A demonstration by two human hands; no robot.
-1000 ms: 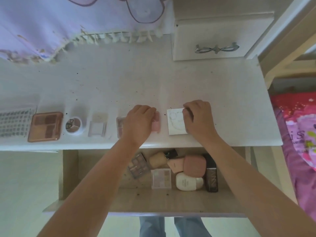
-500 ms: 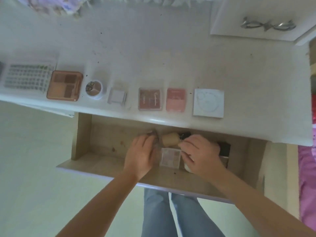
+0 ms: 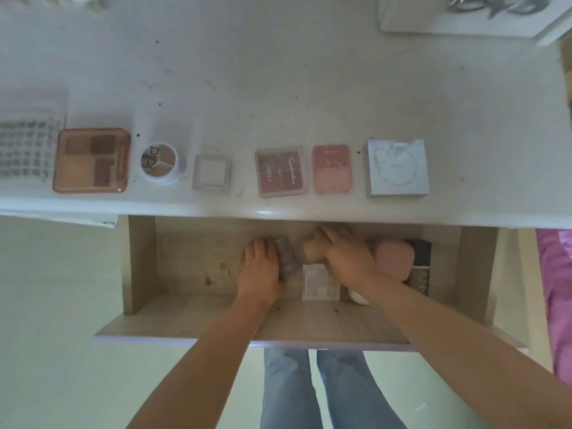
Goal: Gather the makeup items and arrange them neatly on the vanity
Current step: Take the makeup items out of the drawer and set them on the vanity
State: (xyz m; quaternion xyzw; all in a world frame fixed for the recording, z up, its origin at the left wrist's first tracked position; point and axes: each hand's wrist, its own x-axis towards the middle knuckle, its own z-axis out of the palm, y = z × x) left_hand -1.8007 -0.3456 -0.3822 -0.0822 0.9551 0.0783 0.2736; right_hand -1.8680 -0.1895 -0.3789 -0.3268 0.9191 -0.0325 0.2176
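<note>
The right hand (image 3: 346,258) hides most of a tan bottle (image 3: 312,251); a white bottle (image 3: 359,297) barely shows.

both hands (image 3: 261,267) (image 3: 346,258) reach among makeup in the open drawer (image 3: 139,264).

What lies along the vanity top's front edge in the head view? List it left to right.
Grid-patterned sheet → copper palette → round white pot → small clear square case → four-shade palette → pink compact → white square box.
</note>
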